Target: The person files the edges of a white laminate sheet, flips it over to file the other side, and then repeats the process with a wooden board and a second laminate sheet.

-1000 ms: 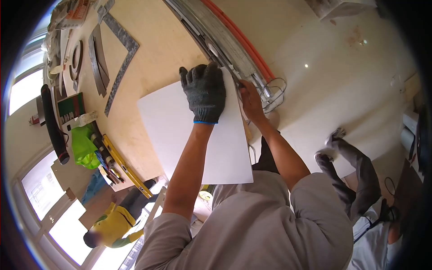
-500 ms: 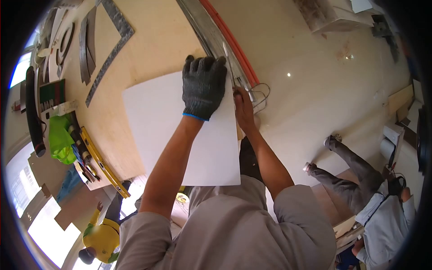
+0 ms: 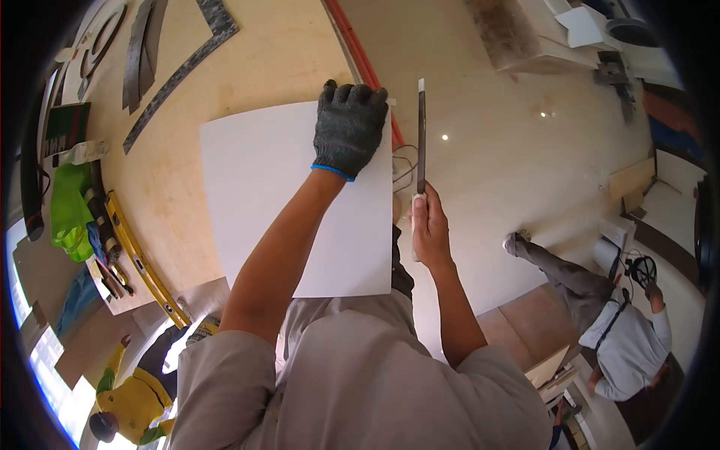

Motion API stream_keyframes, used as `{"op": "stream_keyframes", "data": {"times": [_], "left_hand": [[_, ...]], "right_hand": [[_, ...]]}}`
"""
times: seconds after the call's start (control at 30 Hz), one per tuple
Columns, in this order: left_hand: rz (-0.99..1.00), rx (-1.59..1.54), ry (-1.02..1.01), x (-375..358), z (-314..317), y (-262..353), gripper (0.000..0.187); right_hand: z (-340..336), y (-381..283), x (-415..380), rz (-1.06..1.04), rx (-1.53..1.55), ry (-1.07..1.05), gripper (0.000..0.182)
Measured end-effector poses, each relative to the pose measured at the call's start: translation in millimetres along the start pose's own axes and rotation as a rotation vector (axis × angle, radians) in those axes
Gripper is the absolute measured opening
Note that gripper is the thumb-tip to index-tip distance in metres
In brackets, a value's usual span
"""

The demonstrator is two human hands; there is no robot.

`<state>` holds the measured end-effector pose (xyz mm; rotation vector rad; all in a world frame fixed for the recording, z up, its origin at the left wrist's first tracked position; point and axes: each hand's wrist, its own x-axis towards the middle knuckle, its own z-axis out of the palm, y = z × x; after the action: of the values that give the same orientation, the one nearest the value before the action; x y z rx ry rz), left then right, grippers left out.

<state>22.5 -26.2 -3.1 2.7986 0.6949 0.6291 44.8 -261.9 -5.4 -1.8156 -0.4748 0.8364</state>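
Note:
A white rectangular board (image 3: 259,202) lies over the edge of the wooden table, its near edge by my waist. My left hand (image 3: 349,129), in a dark knitted glove with a blue cuff, is closed over the board's far right corner, its fingertips past the far edge. My bare right hand (image 3: 431,229) is wrapped round the pale handle of a long, flat file (image 3: 421,142). The file's dark blade points away from me, with a light tip. It stands apart from the board's right edge, over the floor.
On the plywood table (image 3: 277,45) lie a dark angled strip (image 3: 176,86), a yellow spirit level (image 3: 142,259) and a green bag (image 3: 71,210). Red bars (image 3: 352,37) run along the table's far right edge. One person (image 3: 131,397) is at lower left, another (image 3: 622,330) at right.
My right hand has moved right, bringing the file away from the board's right edge into plain view. My left hand keeps its hold on the board. The whole view has shifted slightly.

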Motion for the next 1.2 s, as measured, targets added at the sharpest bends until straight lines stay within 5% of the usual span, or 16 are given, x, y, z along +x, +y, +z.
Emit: {"op": "stream_keyframes", "data": {"times": [0.07,0.13,0.37,0.57,0.67,0.97,1.2], "left_hand": [[0.01,0.022,0.0,0,-4,1,0.025],[-0.012,-0.013,-0.022,0,-4,4,0.025],[0.006,0.006,-0.045,0,-6,1,0.03],[0.017,-0.023,-0.029,-1,-5,0,0.031],[0.011,-0.043,-0.02,-1,-1,-1,0.028],[0.018,-0.057,-0.035,-2,-3,-2,0.032],[0.032,-0.054,-0.044,-4,-3,-1,0.032]], "right_hand": [[-1,-31,-8,0.085,-0.002,-0.047,0.044],[9,-28,5,-0.135,-0.24,0.017,0.045],[31,-53,29,-0.169,-0.512,0.041,0.048],[28,-49,30,-0.331,-0.507,0.072,0.05],[23,-72,29,-0.138,-0.537,-0.022,0.05],[20,-96,27,0.001,-0.644,-0.084,0.051],[31,-93,59,-0.049,-0.665,-0.04,0.051]]}}
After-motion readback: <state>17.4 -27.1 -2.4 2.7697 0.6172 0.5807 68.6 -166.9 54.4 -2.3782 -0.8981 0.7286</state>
